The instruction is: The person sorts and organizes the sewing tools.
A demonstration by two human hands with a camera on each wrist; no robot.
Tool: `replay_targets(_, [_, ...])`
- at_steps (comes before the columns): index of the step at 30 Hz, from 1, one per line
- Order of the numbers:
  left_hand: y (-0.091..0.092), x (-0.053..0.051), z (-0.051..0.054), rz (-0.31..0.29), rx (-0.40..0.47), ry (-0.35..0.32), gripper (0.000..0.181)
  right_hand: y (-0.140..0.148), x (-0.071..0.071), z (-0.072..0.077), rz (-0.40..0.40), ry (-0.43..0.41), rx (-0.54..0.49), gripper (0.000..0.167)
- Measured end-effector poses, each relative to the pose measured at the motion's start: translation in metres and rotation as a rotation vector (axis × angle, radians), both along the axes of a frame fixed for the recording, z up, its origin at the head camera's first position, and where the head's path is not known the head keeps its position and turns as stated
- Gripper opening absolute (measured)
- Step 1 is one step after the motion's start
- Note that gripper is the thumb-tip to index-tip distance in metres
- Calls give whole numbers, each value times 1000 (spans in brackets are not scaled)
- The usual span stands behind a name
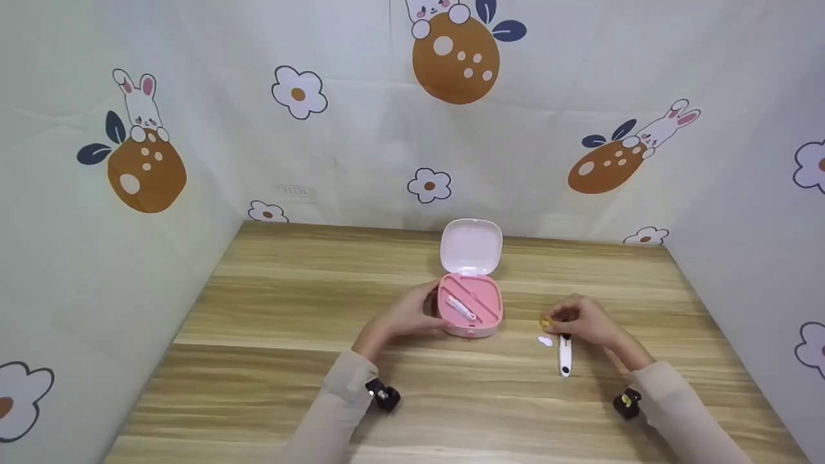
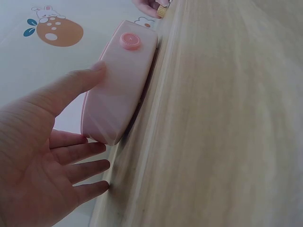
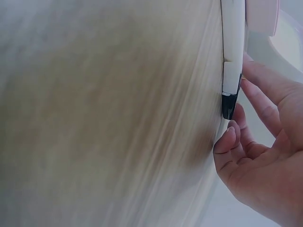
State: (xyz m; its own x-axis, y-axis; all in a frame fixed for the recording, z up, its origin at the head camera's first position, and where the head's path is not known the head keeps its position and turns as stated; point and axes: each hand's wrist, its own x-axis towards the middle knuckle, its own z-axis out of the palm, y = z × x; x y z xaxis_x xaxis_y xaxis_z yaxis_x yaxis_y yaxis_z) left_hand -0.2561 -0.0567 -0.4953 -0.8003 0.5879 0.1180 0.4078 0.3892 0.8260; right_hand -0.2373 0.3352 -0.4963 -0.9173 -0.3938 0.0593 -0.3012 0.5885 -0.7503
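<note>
A pink case [image 1: 471, 332] stands on the table with its white lid [image 1: 471, 247] raised at the back. My left hand [image 1: 405, 314] grips its left side, the thumb against the front wall beside a round pink clasp [image 2: 130, 41]. Inside, a small white stick with pink marks [image 1: 461, 308] lies aslant in the left compartment. Between thumb and fingertip my right hand [image 1: 586, 320] pinches a small yellow piece [image 1: 546, 321], waffle-patterned in the left wrist view. Under that hand lies a slim white tool with black ends [image 1: 565, 354]; its far end is partly hidden.
A small white cloud-shaped piece [image 1: 545, 341] lies just left of the slim tool. The wood-grain table [image 1: 290, 290] ends at a pale patterned cloth wall [image 1: 361, 148] behind, with more cloth on both sides.
</note>
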Motion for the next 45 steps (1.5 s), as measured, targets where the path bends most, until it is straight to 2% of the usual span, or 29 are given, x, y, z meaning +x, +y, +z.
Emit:
replay_targets(17, [0, 0, 2, 21, -36, -10, 93, -3, 5, 17, -90, -15, 34, 26])
replay_targets(24, [-1, 1, 2, 28, -40, -29, 93, -7, 4, 18, -76, 0, 12, 24])
replay_targets(32, [-1, 0, 2, 21, -36, -42, 95, -14, 4, 20, -116, 31, 26, 22])
replay_targets(37, [-1, -1, 1, 8, -11, -51, 94, -22, 5, 24, -122, 16, 2, 24])
replay_targets(45, [-2, -1, 1, 12, -20, -49, 95, -37, 6, 27, -112, 11, -34, 23])
